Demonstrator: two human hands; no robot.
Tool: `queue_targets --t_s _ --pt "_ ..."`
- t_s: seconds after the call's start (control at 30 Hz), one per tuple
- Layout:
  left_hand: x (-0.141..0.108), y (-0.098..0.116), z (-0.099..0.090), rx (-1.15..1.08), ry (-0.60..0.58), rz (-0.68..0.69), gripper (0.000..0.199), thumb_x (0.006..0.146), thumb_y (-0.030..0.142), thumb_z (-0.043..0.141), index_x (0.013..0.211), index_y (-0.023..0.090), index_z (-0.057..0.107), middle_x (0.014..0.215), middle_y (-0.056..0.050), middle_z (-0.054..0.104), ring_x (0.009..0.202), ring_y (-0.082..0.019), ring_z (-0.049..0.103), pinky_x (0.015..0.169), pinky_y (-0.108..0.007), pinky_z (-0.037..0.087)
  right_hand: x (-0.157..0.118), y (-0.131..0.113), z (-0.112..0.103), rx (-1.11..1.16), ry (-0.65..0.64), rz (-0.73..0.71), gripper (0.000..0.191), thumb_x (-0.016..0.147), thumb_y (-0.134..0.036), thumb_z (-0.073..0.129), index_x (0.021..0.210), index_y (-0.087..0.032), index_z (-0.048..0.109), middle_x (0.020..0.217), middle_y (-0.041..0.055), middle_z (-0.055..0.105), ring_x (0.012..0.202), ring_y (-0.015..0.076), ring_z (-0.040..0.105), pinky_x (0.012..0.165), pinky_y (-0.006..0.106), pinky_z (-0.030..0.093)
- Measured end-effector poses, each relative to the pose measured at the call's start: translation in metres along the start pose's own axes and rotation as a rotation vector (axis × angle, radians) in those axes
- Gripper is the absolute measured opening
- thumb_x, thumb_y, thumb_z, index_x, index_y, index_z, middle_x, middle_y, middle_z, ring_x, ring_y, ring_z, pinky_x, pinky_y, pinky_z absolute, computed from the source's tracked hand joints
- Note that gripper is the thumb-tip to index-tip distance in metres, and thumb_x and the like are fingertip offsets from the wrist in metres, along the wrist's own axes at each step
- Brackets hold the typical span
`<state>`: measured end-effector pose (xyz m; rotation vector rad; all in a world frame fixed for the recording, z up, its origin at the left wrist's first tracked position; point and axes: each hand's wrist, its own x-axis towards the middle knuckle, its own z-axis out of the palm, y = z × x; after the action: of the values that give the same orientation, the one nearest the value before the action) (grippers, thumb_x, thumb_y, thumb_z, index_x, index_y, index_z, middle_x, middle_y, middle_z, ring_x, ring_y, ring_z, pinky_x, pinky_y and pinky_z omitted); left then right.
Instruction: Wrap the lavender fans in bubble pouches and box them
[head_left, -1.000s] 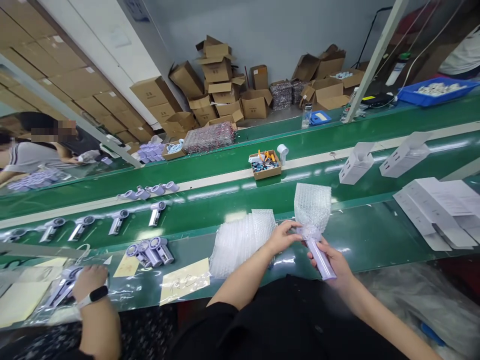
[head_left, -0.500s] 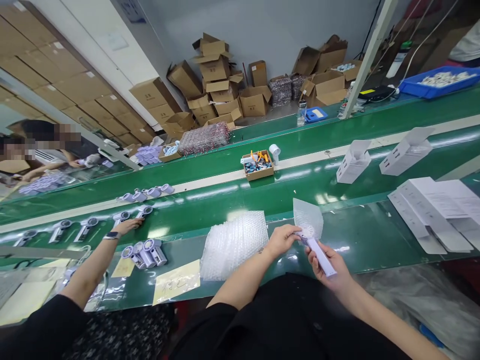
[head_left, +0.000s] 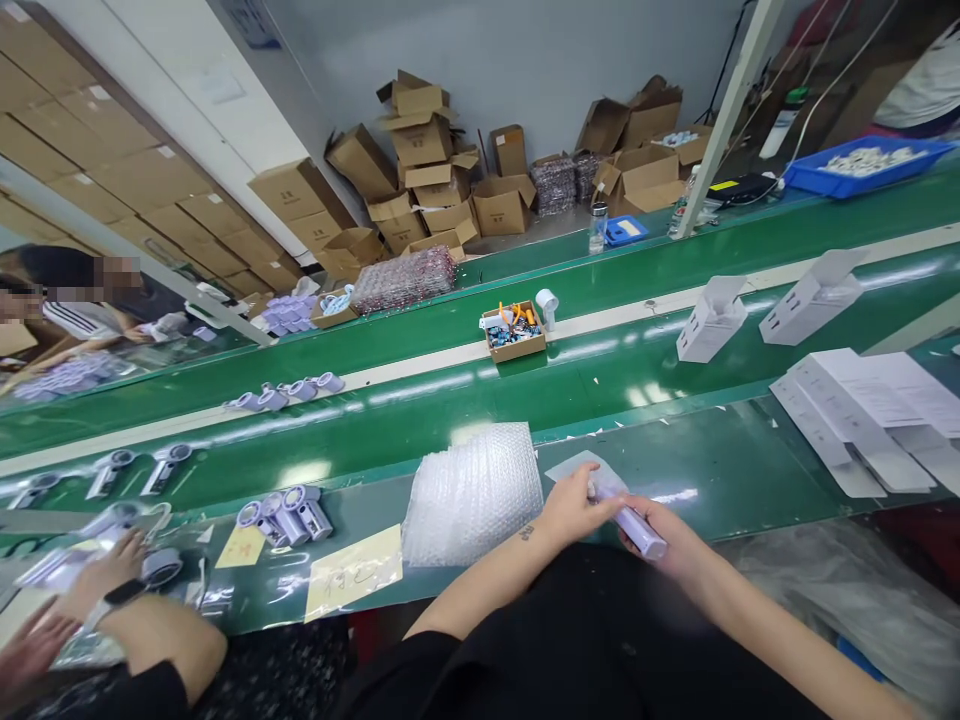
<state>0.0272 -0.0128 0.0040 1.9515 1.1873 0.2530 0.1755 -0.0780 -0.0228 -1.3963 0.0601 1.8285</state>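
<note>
A lavender handheld fan (head_left: pixel 639 532) is held slantwise above the bench, its handle pointing toward my body. My right hand (head_left: pixel 664 530) is closed round the handle. At the head end, my left hand (head_left: pixel 574 503) grips the fan through a piece of bubble wrap (head_left: pixel 589 468), which covers the head. Left of my forearm lies a pile of bubble wrap sheets (head_left: pixel 472 490). Further left, several lavender fans (head_left: pixel 289 515) rest together on the bench beside a handwritten yellow paper (head_left: pixel 354 572).
A co-worker's hands (head_left: pixel 105 585) are over lavender fans at lower left. More fans (head_left: pixel 169 468) lie on the green belt (head_left: pixel 420 410). A small carton of parts (head_left: pixel 517 348) stands mid-belt. White boxes (head_left: pixel 711 318) stand right, near folded white cartons (head_left: pixel 832 420).
The bubble wrap has folded down over the fan's head, and my hands have come closer together. The co-worker's arm has drawn back from the belt, and two fans are gone from there.
</note>
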Motion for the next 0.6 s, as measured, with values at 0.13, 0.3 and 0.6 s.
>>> queue_targets --t_s 0.13,0.3,0.6 --pt "-0.001 0.002 -0.002 0.227 -0.027 0.068 0.029 0.088 0.032 0.039 0.100 0.018 0.061 0.095 -0.009 0.066 0.090 -0.021 0.060 0.081 -0.031 0.044 0.000 0.006 0.004 -0.235 0.048 -0.191 0.019 0.078 -0.033 0.056 0.073 -0.022 0.042 0.059 -0.0042 0.053 0.053 0.0112 0.054 0.052 0.022 0.045" --pt "-0.007 0.013 -0.001 0.359 -0.156 0.063 0.023 0.079 0.024 0.045 0.083 0.017 0.067 0.079 -0.007 0.067 0.077 -0.020 0.060 0.070 -0.027 0.042 -0.017 -0.023 -0.013 -0.595 0.054 -0.389 0.020 0.070 -0.028 0.061 0.063 -0.019 0.045 0.053 -0.0063 0.043 0.051 0.0093 0.043 0.047 0.020 0.032" --pt "0.027 0.066 -0.062 -0.161 -0.180 0.177 0.052 0.071 0.042 0.064 0.116 0.017 0.058 0.099 -0.007 0.062 0.087 -0.020 0.056 0.069 -0.026 0.044 -0.072 -0.110 -0.022 -0.979 -0.104 -0.675 0.018 0.078 -0.029 0.056 0.066 -0.019 0.047 0.065 -0.0039 0.047 0.061 0.0102 0.047 0.057 0.022 0.040"
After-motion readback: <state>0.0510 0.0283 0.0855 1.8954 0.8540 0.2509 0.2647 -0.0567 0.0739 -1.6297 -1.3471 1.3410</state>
